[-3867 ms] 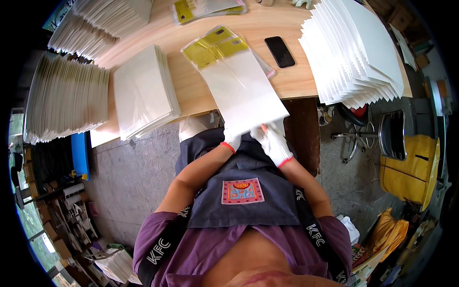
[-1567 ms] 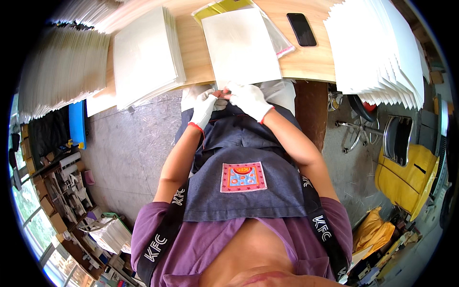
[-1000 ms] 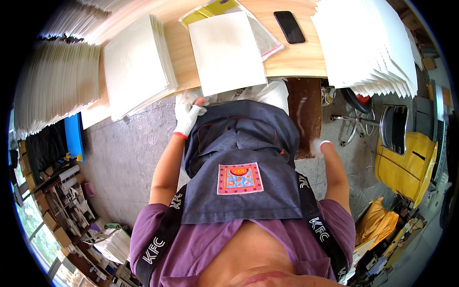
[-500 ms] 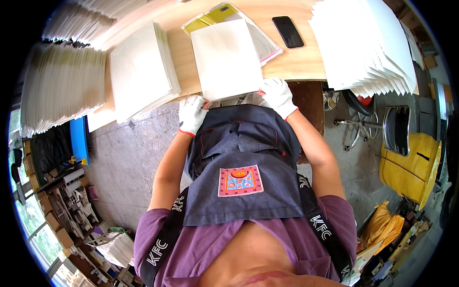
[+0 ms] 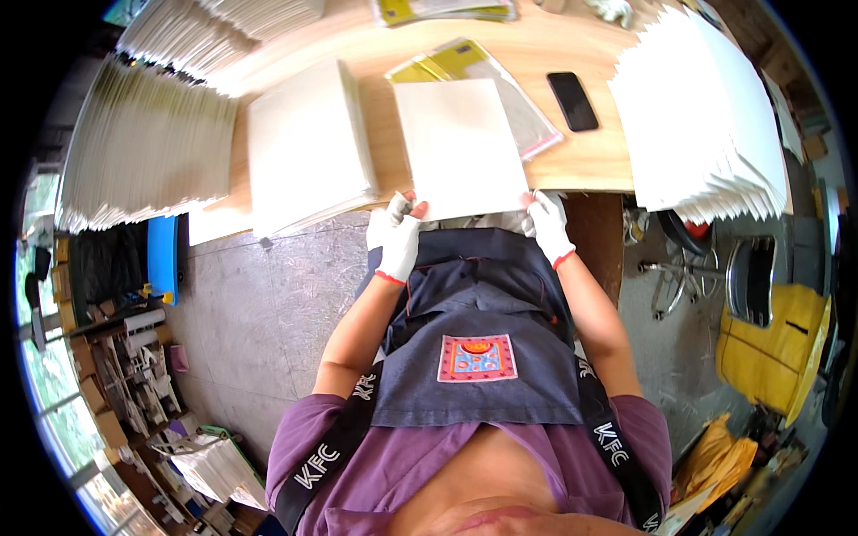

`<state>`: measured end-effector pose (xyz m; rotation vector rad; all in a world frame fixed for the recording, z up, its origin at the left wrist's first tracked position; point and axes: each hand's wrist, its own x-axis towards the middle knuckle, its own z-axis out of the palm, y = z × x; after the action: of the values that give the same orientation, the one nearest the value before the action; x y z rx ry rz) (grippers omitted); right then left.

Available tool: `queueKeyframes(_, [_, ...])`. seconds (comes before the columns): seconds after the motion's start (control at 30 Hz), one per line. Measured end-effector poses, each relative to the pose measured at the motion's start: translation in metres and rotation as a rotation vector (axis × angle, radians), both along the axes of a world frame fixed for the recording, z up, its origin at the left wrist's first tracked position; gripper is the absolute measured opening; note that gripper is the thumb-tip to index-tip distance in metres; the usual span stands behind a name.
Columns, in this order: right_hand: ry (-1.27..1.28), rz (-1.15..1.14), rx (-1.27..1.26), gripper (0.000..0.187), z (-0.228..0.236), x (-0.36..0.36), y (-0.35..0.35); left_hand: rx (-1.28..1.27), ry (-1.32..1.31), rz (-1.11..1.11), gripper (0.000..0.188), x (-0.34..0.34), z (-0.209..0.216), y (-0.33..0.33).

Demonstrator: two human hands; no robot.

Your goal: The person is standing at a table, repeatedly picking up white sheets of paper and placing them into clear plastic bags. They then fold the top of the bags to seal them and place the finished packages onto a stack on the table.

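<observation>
A white paper sheet (image 5: 465, 147) lies at the near edge of the wooden table, its front edge out towards my body; I cannot tell whether it is a single sheet. Both hands wear white gloves with red cuffs and bare fingertips. My left hand (image 5: 395, 234) pinches the near left corner, thumb on top. At the near right corner my right hand (image 5: 547, 225) grips likewise, its lower fingers hidden. Beneath the sheet's far side are clear plastic sleeves with a yellow end (image 5: 438, 67). To the left lies a stack of white sheets (image 5: 308, 147).
A black phone (image 5: 573, 101) lies right of the sleeves. Tall fanned paper piles stand at the right (image 5: 693, 125) and left (image 5: 147, 147). More yellow packets (image 5: 444, 9) lie at the back. A wheeled chair (image 5: 751, 279) and a yellow cover (image 5: 773, 348) are on the right.
The whole view has shifted, so the table appears lower and further right. My fingers have resettled at the sheet's near corners, with the left thumb now showing on top.
</observation>
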<state>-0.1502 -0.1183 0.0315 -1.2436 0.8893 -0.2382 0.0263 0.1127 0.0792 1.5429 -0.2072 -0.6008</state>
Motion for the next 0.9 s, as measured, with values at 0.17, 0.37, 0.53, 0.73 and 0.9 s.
queueKeyframes(0.17, [-0.239, 0.081, 0.251, 0.031, 0.028, 0.061, 0.037, -0.06, -0.268, 0.094, 0.025, 0.017, 0.109, 0.045])
queueKeyframes(0.37, [-0.202, 0.494, -0.05, 0.031, 0.139, 0.182, 0.106, 0.162, -0.573, 0.452, 0.027, 0.098, 0.135, 0.13])
queueKeyframes(0.53, [-0.003, 0.693, -0.585, 0.038, 0.135, 0.202, 0.123, 0.426, -0.577, 0.343, 0.045, 0.141, 0.077, 0.166])
queueKeyframes(0.73, [-0.481, 0.394, -0.362, 0.024, 0.172, 0.111, 0.051, -0.239, -0.221, 0.623, 0.041, 0.146, -0.01, 0.199])
queueKeyframes(0.9, [-0.123, -0.24, -1.646, 0.012, 0.265, -0.034, -0.053, 0.018, 0.041, 0.738, 0.043, 0.071, -0.06, 0.191])
